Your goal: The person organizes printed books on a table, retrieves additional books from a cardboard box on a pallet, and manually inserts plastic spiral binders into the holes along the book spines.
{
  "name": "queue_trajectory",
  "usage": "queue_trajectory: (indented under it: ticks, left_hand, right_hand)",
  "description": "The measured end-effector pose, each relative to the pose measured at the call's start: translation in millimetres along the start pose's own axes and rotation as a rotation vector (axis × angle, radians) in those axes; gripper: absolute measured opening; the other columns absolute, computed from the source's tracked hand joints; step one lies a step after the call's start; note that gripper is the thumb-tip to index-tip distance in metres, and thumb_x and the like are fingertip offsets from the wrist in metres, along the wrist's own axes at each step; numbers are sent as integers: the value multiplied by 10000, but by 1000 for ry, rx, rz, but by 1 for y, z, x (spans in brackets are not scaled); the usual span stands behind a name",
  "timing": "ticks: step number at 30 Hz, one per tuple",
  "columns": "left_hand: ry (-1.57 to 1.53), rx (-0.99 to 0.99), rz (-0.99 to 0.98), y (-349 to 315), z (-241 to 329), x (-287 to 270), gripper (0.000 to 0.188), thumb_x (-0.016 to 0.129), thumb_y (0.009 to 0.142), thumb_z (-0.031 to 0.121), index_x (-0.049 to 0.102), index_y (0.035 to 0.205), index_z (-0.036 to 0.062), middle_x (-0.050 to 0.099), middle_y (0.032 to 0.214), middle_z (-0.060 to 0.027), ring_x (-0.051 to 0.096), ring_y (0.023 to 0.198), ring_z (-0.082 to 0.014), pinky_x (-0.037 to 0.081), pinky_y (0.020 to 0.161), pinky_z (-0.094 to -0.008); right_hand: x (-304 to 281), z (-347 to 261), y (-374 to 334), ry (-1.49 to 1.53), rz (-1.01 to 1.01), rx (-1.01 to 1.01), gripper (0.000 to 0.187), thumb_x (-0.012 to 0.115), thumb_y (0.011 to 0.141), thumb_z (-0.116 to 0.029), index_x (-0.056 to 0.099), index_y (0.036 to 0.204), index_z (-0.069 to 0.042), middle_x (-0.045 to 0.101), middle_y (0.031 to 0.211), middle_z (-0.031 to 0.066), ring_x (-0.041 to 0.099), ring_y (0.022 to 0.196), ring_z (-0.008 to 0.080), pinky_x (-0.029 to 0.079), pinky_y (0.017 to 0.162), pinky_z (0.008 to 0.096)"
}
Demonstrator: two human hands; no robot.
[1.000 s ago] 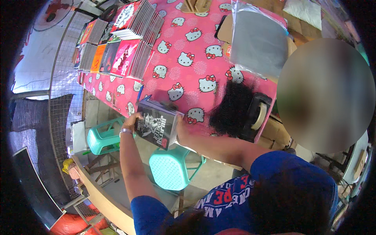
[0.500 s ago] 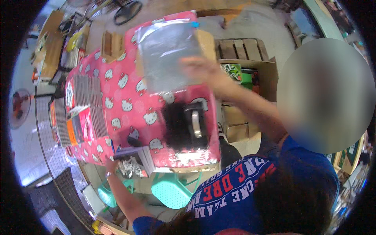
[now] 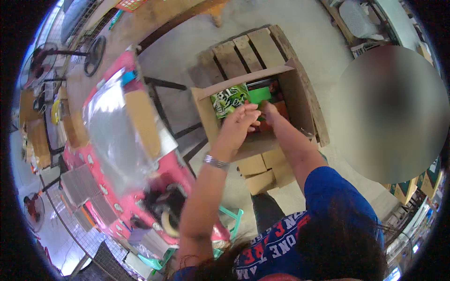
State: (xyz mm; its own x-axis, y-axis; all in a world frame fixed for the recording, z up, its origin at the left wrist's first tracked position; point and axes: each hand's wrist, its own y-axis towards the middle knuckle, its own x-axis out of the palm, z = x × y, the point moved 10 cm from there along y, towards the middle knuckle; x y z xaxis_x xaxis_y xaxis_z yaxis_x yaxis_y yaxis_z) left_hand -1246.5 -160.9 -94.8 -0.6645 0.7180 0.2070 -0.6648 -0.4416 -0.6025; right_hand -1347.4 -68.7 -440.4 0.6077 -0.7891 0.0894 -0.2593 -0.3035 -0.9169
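Head view — both hands reach over and into an open cardboard box (image 3: 255, 149) on a wooden pallet (image 3: 260, 44). Left hand (image 3: 241, 121): palm turned inward, fingers loosely curled; nothing clearly in it. Right hand (image 3: 269, 111): beside a bright green item (image 3: 260, 95), fingertips blurred and partly hidden; cannot tell how far closed, or whether it has hold of anything. A green-patterned booklet (image 3: 229, 100) lies at the box's left side.

Handling, my judgement: work fingertips under an edge, lift straight up clear of the flaps, and let the left hand steady the neighbours so covers don't bend.

Versus half a second ago: left hand was at the dark notebook stack by the table (image 3: 176, 164), right hand over the clear plastic (image 3: 112, 126) — now both are at the box, which sits nearer mid-view.
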Motion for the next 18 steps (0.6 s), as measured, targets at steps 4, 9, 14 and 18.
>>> queue_trajectory:
  ticks: [4, 9, 14, 18]
  left_hand:
    - [-480, -293, 252, 76, -210, -33, 436, 567, 898, 327, 504, 1247, 73, 588, 1173, -124, 590, 966, -246, 477, 858, -383]
    - [-532, -471, 402, 99, -310, -60, 489, 551, 879, 437, 501, 1216, 86, 566, 1175, -144, 553, 1007, -280, 447, 883, -425]
    - [-652, -413, 408, 126, -276, -70, 542, 544, 861, 490, 483, 1229, 97, 545, 1176, -139, 522, 1039, -288, 416, 915, -471]
    - [-668, -430, 379, 134, -274, -65, 529, 566, 841, 505, 493, 1182, 108, 539, 1153, -132, 521, 1033, -296, 417, 926, -472]
  right_hand:
    - [0, 3, 66, 145, -25, -32, 368, 454, 937, -382, 560, 1170, -117, 581, 1074, 53, 521, 945, 184, 401, 831, 356]
    - [42, 3, 112, 160, -215, -86, 445, 394, 977, -432, 566, 1195, -85, 589, 1079, 79, 552, 930, 186, 456, 813, 336]
    - [55, -4, 156, -86, -162, -384, 591, 347, 965, -531, 603, 1142, -28, 623, 1069, 117, 576, 958, 232, 461, 818, 388]
    - [38, -4, 183, -252, 107, -491, 700, 343, 930, -621, 637, 1067, -1, 653, 940, 133, 594, 856, 256, 453, 782, 425]
